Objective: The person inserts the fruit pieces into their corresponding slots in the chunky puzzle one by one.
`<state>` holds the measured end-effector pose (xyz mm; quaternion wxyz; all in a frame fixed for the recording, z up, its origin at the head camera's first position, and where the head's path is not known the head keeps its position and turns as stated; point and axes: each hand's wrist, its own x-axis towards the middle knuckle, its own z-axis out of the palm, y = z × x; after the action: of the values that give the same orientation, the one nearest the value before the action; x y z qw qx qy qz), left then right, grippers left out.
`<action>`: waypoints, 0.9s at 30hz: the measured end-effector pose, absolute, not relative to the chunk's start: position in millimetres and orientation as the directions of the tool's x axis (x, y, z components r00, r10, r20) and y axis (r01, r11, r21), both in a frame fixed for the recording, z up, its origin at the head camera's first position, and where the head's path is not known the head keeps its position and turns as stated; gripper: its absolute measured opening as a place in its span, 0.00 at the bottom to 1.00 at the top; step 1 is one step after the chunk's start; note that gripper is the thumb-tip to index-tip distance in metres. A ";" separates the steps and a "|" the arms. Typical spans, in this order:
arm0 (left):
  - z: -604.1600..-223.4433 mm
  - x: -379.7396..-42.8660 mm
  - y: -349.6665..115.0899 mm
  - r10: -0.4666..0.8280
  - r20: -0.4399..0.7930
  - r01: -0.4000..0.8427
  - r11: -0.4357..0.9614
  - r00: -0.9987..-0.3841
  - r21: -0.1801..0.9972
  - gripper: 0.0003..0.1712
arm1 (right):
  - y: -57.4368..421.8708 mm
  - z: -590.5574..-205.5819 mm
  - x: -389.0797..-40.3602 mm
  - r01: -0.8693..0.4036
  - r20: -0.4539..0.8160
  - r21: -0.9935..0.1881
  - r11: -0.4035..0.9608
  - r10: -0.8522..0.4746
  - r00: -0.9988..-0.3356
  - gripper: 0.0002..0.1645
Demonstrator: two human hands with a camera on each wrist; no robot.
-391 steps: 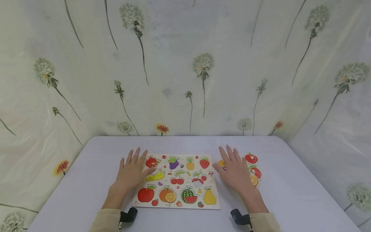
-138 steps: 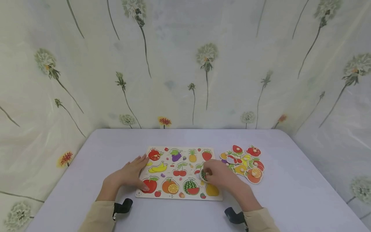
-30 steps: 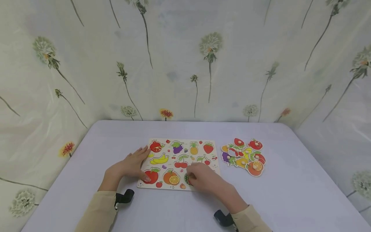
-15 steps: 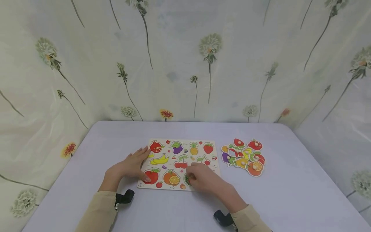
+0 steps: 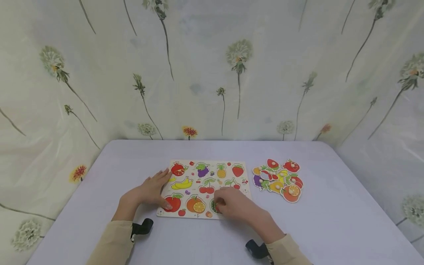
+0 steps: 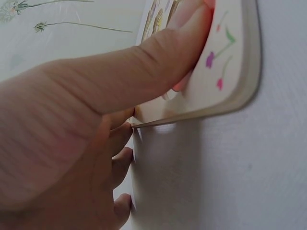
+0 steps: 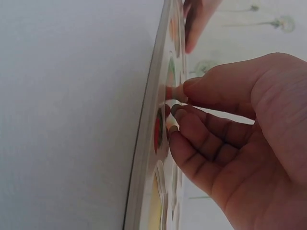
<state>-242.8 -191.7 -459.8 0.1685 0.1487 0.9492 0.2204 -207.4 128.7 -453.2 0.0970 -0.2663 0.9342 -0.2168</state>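
Observation:
A white fruit puzzle board lies flat on the table. My left hand rests at its left side, thumb on the board's apple picture, fingers spread along the edge. In the left wrist view the left thumb presses near a rounded corner. My right hand is over the bottom row and pinches the small knob of the watermelon puzzle piece. That piece is at the board's watermelon spot, mostly hidden by the fingers; whether it sits fully down I cannot tell.
Right of the board lies a loose pile of knobbed fruit puzzle pieces, overlapping one another, with an orange piece nearest me. A white cloth covers the table. A dandelion-print curtain hangs behind and at both sides.
Since the earliest frame, my right hand has taken the watermelon piece from the pile and brought it left to the board's bottom row. Over the last second both hands hold almost still.

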 end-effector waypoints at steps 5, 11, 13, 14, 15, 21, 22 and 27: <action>-461.6 -241.9 -191.3 0.354 -0.246 0.210 0.859 -0.902 0.466 0.70 | 136.7 -450.0 -208.0 -0.401 -0.084 -0.478 0.782 -0.495 -0.865 0.05; -462.0 -241.9 -191.0 0.356 -0.243 0.213 0.858 -0.902 0.467 0.70 | 145.9 -444.5 -211.0 -0.346 -0.075 -0.455 0.821 -0.422 -0.903 0.07; -462.0 -241.9 -191.1 0.355 -0.244 0.211 0.858 -0.902 0.468 0.70 | 148.8 -444.5 -213.6 -0.330 -0.067 -0.441 0.835 -0.397 -0.915 0.08; -461.9 -242.2 -191.2 0.354 -0.246 0.209 0.858 -0.902 0.469 0.70 | 150.3 -444.6 -214.9 -0.321 -0.064 -0.440 0.839 -0.386 -0.920 0.08; -462.0 -242.4 -191.3 0.353 -0.247 0.207 0.858 -0.902 0.471 0.70 | 151.7 -444.4 -216.2 -0.313 -0.059 -0.442 0.841 -0.375 -0.925 0.08; -463.0 -242.6 -191.2 0.353 -0.245 0.207 0.856 -0.903 0.474 0.70 | 161.1 -442.8 -222.8 -0.262 -0.050 -0.460 0.848 -0.320 -0.946 0.07; -462.8 -242.4 -191.0 0.353 -0.244 0.207 0.856 -0.903 0.473 0.70 | 163.6 -442.4 -224.3 -0.258 -0.044 -0.460 0.850 -0.312 -0.949 0.07; -460.3 -240.9 -189.3 0.353 -0.247 0.205 0.857 -0.903 0.473 0.69 | 183.7 -441.6 -235.2 -0.226 -0.004 -0.464 0.856 -0.257 -0.966 0.08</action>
<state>-240.9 -189.3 -460.3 0.1645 0.1469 0.9493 0.2239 -235.2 183.7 -441.6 0.0328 -0.1255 0.9628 -0.2369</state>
